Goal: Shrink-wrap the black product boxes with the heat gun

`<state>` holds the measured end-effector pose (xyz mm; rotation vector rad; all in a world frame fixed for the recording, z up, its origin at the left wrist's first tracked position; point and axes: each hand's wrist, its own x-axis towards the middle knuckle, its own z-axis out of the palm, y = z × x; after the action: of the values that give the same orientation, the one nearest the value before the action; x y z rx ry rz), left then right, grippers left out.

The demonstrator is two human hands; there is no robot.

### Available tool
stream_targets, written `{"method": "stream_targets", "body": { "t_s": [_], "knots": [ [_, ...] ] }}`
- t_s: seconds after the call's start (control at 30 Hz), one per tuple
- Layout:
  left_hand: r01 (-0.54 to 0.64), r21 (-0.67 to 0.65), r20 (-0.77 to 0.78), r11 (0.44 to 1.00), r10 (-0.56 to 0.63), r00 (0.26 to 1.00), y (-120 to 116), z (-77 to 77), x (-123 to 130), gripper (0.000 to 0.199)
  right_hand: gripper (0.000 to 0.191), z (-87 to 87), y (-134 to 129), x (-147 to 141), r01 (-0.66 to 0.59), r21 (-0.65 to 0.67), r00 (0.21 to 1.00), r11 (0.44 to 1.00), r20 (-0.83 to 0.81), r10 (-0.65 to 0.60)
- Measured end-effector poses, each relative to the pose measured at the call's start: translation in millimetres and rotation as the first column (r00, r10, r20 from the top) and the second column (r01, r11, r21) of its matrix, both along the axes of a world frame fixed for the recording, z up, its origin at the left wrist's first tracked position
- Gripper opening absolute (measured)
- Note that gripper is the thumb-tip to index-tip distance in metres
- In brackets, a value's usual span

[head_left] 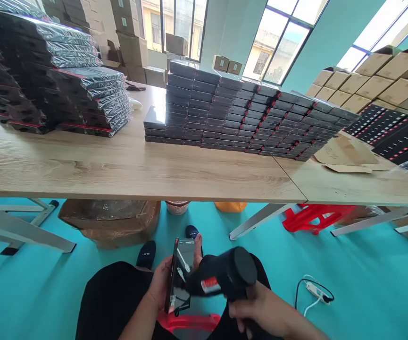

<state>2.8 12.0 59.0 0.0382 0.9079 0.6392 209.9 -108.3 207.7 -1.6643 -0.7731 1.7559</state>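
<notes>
I have one slim black box [180, 264] in my left hand [161, 282], its left edge clasped between my fingers and palm, held tilted over my lap, below the near edge of the table. My right hand [249, 304] is closed around the handle of one black heat gun [221, 275], whose nozzle points left and lies across the lower part of the box; whether it touches, I cannot tell. Two pictured cable plugs show on the box front.

Two dark slippers [146, 255] are on the floor beyond my knees, and one red seat [189, 322] shows between my legs. Two tabletops [83, 174] meet at one seam. On them I see one long stack of dark boxes [225, 115], too many to count surely, and to its left a wrapped pile [94, 101] in two heights. Under the table are one wrapped carton [113, 231], one basket [177, 208], one orange bag [230, 207] and, farther right, one red stool [317, 218]. One white power strip [317, 291] lies on the floor at my right
</notes>
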Motion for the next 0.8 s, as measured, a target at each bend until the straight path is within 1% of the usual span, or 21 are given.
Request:
{"method": "stream_targets", "body": {
  "t_s": [0.07,0.1,0.13,0.17,0.2,0.23,0.27,0.3,0.33,0.4,0.47,0.5,0.6,0.63,0.73,0.77,0.8],
  "knots": [
    [0.031,0.03,-0.04,0.999,-0.029,0.999,0,0.5,2,0.008,0.022,-0.1,12,-6,0.13,0.107,0.991,0.986,0.019,-0.133],
    [0.041,0.032,-0.053,0.999,-0.039,0.998,-1,0.8,2,0.01,0.022,0.5,18,-9,0.162,0.152,0.986,0.975,0.02,-0.167],
    [0.049,0.022,-0.058,0.999,-0.047,0.997,-1,0.9,2,0.013,0.019,1.7,21,-11,0.151,0.172,0.988,0.973,0.014,-0.156],
    [0.048,0.017,-0.057,0.999,-0.047,0.997,0,0.7,1,0.018,0.016,3.3,22,-13,0.094,0.156,0.995,0.983,0.003,-0.096],
    [0.037,0.018,-0.054,0.999,-0.036,0.998,0,0.1,-1,0.022,0.011,5.0,21,-13,0.0,0.119,1.0,0.993,-0.011,0.001],
    [0.02,0.025,-0.043,0.999,-0.018,0.999,1,-0.9,-3,0.025,0.007,6.2,17,-14,-0.101,0.089,0.994,0.991,-0.03,0.104],
    [-0.004,0.044,-0.029,0.999,0.006,1.0,1,-2.4,-5,0.028,0.005,6.5,11,-13,-0.178,0.064,0.983,0.982,-0.043,0.18],
    [-0.021,0.06,-0.012,0.998,0.021,1.0,2,-4.3,-7,0.031,0.006,5.6,5,-12,-0.209,0.047,0.977,0.977,-0.041,0.211],
    [-0.029,0.068,0.01,0.997,0.028,1.0,3,-6.4,-9,0.034,0.007,3.3,-1,-11,-0.193,0.032,0.981,0.981,-0.021,0.194],
    [-0.012,0.045,0.043,0.999,0.01,0.999,5,-11.1,-12,0.038,0.007,-4.9,-13,-6,-0.064,-0.013,0.995,0.998,0.07,0.065],
    [0.01,0.033,0.066,0.999,-0.012,0.998,7,-15.0,-13,0.043,0.013,-14.9,-22,-2,0.05,-0.057,0.992,0.997,0.12,-0.042],
    [0.02,0.037,0.074,0.999,-0.023,0.997,8,-16.2,-13,0.044,0.015,-19.4,-26,-1,0.071,-0.065,0.992,0.995,0.106,-0.064],
    [0.036,0.078,0.084,0.996,-0.043,0.996,10,-16.1,-10,0.047,0.015,-28.0,-33,0,0.054,-0.069,0.998,0.996,-0.007,-0.055],
    [0.034,0.087,0.081,0.996,-0.041,0.996,10,-15.3,-9,0.046,0.015,-29.4,-35,-1,0.064,-0.075,0.998,0.995,-0.021,-0.065],
    [0.014,0.093,0.04,0.996,-0.018,0.999,10,-14.5,-8,0.04,0.022,-30.7,-38,-6,0.154,-0.114,0.988,0.982,0.029,-0.151],
    [0.002,0.084,0.017,0.996,-0.003,1.0,11,-15.8,-8,0.037,0.023,-30.6,-38,-8,0.167,-0.123,0.986,0.978,0.026,-0.165],
    [-0.019,0.071,-0.011,0.997,0.02,1.0,12,-18.4,-9,0.034,0.024,-30.3,-38,-10,0.168,-0.132,0.985,0.977,-0.013,-0.171]
  ]
}}
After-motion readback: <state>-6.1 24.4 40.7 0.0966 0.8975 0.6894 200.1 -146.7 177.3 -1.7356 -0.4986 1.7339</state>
